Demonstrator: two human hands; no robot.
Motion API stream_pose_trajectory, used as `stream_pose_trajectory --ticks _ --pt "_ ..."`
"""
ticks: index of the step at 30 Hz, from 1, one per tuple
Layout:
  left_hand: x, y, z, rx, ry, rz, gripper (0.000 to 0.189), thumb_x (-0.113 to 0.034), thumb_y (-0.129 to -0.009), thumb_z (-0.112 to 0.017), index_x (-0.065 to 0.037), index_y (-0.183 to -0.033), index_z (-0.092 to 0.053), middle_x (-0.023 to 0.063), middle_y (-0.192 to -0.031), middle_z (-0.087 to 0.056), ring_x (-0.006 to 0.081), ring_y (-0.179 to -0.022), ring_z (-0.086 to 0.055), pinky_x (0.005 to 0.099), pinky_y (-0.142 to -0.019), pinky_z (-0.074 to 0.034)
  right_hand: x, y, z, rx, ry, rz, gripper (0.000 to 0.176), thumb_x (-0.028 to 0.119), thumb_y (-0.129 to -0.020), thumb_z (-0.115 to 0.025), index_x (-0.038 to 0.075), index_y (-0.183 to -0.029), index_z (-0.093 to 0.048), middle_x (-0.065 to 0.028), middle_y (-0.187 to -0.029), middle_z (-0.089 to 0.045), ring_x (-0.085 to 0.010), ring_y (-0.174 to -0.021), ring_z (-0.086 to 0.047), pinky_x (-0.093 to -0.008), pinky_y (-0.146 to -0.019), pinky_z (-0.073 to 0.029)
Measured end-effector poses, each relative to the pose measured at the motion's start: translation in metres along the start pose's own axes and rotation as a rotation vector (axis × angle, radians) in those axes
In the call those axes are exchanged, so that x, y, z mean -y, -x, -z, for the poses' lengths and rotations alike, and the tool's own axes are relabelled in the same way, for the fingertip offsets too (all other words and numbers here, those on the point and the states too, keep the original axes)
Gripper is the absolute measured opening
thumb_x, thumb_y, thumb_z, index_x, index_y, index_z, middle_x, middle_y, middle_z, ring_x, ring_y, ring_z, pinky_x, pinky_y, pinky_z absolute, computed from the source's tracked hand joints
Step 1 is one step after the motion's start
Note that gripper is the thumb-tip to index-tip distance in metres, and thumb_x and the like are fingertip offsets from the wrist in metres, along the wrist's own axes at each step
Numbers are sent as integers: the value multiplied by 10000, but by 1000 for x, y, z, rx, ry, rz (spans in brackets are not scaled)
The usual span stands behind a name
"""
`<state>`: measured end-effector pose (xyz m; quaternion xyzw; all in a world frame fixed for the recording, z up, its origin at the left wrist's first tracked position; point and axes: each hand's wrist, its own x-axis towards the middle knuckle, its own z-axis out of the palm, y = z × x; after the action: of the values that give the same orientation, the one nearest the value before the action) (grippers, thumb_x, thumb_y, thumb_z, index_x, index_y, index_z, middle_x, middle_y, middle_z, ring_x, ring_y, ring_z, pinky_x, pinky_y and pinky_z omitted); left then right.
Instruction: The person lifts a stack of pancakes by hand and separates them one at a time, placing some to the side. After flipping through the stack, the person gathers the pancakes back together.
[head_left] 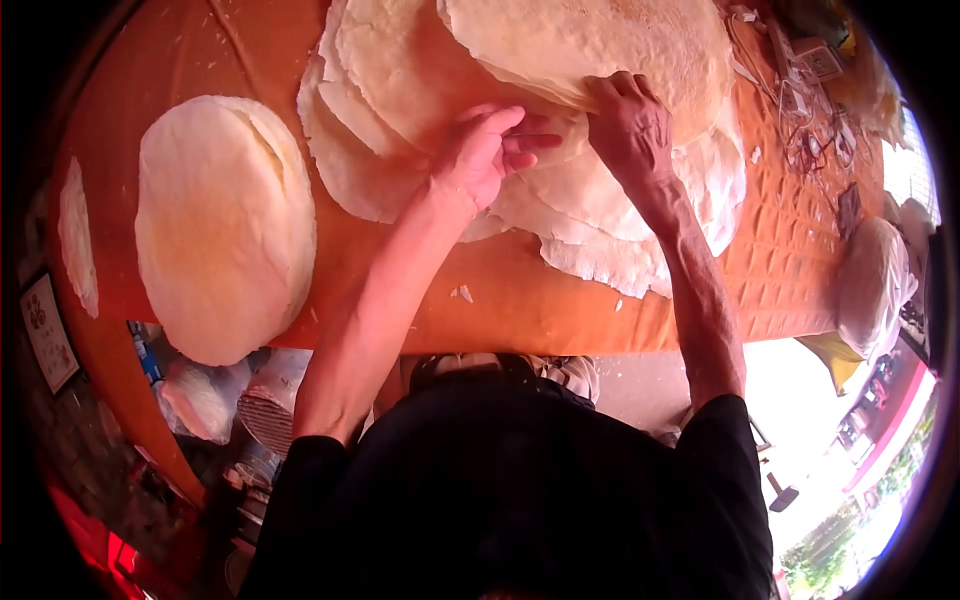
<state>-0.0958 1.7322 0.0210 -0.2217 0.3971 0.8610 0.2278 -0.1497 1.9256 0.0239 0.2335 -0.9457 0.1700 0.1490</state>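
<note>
Thin, pale flatbreads lie overlapping in a wide heap on the orange-covered table. At the near edge of the uppermost flatbread, my right hand has its fingers curled over the rim, and the fingertips are partly hidden. My left hand hovers over the middle of the heap, palm turned inward. Its fingers are apart and nothing is in them. To the left, a neat stack of oval flatbreads reaches over the table's near edge.
The orange cover has small crumbs on it. Another flatbread lies at the far left. Clutter and cords occupy the right end, near a white plastic bag. Plastic-wrapped items sit below the table on the left.
</note>
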Motion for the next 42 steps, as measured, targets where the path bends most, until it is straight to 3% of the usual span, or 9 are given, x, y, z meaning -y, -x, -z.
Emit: stream_pose_trajectory --ticks 5,9,11,16,25,31,36,39,42 --pt "19 14 -22 -14 66 26 186 -107 -939 -516 5 -1079 -568 142 -1081 -671 294 -976 -679 242 -606 -517 -7 -9 12 96 -37 -23 181 47 -723 -616 80 -881 -697 -90 -842 -646 -297 -873 -612 -395 -707 -507" --pt "26 4 -29 -45 146 -8 194 -89 -948 -495 11 -1097 -565 139 -1109 -651 294 -1021 -666 269 -649 -536 1 2 11 2 -52 2 200 83 -748 -650 96 -946 -681 -89 -907 -660 -305 -920 -617 -401 -750 -518" --pt "23 5 -32 -11 114 -67 150 -92 -950 -496 -4 -1055 -557 113 -1080 -634 294 -1021 -666 272 -652 -536 0 19 11 55 -119 -38 406 113 -710 -720 94 -1105 -625 -121 -1132 -625 -338 -1081 -572 -409 -880 -494" --pt "21 5 -36 -12 141 -78 48 -99 -944 -514 -58 -922 -502 48 -950 -571 301 -1008 -669 272 -645 -528 -7 35 5 -12 -45 22 528 129 -698 -740 99 -1202 -584 -144 -1209 -582 -352 -1159 -527 -425 -958 -447" --pt "36 7 -42 -30 99 39 55 -87 -927 -527 -51 -968 -537 59 -979 -611 279 -952 -681 271 -629 -518 -33 38 -4 -59 -110 92 511 134 -678 -737 89 -1165 -588 -138 -1188 -594 -348 -1103 -567 -416 -916 -482" --pt "27 -5 -50 103 135 -66 155 -57 -903 -530 -44 -1055 -561 43 -968 -616 207 -807 -668 254 -573 -459 -17 34 16 -38 -111 81 490 102 -703 -720 67 -1172 -585 -150 -1183 -596 -360 -1112 -559 -420 -916 -485" --pt "20 -6 -49 129 95 -90 233 -58 -901 -536 -31 -1132 -544 52 -984 -633 166 -757 -647 243 -560 -436 -29 15 5 -144 -25 29 211 91 -726 -692 112 -933 -661 -44 -897 -684 -252 -880 -650 -360 -724 -535" --pt "17 21 -43 -11 -60 -68 268 -70 -911 -539 -24 -1174 -535 82 -1009 -663 155 -752 -643 232 -564 -442 -49 -19 41 91 -79 -37 179 67 -773 -662 107 -944 -697 -77 -908 -701 -219 -841 -673 -352 -697 -552" --pt "17 60 -10 -166 -241 -82 284 -107 -929 -556 -32 -1202 -543 100 -992 -680 142 -755 -643 216 -569 -445 -29 -56 91 -1 191 -91 153 68 -766 -643 107 -909 -680 -85 -839 -683 -202 -742 -654 -353 -634 -534"
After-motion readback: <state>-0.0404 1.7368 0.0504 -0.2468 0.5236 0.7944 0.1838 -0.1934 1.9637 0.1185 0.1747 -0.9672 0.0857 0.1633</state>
